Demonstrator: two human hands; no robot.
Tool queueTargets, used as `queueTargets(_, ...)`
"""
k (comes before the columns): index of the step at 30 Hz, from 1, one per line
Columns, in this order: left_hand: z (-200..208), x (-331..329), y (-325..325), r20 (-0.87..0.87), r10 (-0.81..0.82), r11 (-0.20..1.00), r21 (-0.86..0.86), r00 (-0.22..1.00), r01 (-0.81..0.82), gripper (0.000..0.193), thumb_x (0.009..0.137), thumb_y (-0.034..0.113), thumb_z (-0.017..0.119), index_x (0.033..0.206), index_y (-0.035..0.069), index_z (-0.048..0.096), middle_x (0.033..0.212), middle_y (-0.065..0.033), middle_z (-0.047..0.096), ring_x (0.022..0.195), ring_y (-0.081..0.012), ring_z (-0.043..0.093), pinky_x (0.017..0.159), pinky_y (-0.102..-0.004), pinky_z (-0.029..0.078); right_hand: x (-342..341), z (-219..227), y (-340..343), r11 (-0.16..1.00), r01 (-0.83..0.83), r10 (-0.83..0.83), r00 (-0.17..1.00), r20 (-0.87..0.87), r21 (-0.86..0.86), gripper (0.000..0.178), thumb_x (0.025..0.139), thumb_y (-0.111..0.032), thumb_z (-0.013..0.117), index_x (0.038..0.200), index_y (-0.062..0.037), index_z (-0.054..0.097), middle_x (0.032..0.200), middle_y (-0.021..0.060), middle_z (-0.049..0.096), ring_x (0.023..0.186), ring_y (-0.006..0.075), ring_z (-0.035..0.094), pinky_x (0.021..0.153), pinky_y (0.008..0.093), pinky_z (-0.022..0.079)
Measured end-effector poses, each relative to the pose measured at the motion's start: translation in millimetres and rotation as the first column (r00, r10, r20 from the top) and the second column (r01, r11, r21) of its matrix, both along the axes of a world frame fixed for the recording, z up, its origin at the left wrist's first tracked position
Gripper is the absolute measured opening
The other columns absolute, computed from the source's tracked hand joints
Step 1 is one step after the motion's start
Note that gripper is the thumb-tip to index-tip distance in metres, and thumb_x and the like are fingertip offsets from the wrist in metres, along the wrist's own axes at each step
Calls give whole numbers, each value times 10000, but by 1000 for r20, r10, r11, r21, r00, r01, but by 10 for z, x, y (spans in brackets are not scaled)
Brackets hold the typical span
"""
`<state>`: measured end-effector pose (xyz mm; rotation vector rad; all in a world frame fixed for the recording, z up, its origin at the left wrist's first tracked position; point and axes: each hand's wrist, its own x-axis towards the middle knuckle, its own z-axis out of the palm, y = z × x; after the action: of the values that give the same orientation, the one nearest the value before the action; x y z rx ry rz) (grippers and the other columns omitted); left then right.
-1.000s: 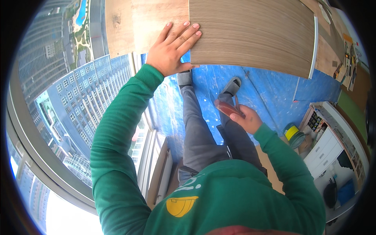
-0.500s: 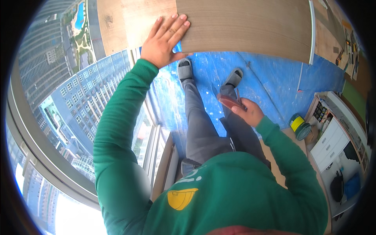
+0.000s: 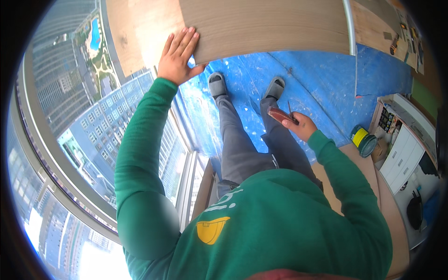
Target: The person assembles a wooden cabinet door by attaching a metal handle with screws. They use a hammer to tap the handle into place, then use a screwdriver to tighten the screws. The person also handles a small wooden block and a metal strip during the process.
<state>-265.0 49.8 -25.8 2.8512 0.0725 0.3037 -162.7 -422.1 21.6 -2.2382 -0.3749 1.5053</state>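
Note:
My left hand lies flat near the seam between a brown wood-grain panel and a paler wood board. Its fingers are stretched over the panel's left end, and the thumb sticks out by the near edge. Lower and to the right, my right hand is closed around a flat, oblong reddish-brown pad. A thin dark strip juts up beside the pad; I cannot tell whether it belongs to it. The pad hangs in front of my right leg, apart from the panel.
Blue floor covering runs under my grey slippers. Tall windows flank me on the left. To the right stand a dark can with a yellow band and a white drawer unit. Several tools lie on the far-right board.
The view has shifted, so the panel and my left hand appear farther left. My left hand stays flat by the seam. The pad in my right hand has turned slightly and sits a little higher.

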Motion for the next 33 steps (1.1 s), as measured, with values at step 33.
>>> queueTargets(33, 437, 113, -1827, -734, 600, -482, -650, 319, -588, 635, 1049, 527, 503, 1361, -26, 521, 1256, -182, 629, 1150, -337, 652, 968, -507, 510, 1980, 88, -2783, 791, 606, -558, 769, 311, -81, 625, 833, -545, 778, 1064, 31, 699, 965, 201, 737, 895, 311, 717, 824, 437, 542)
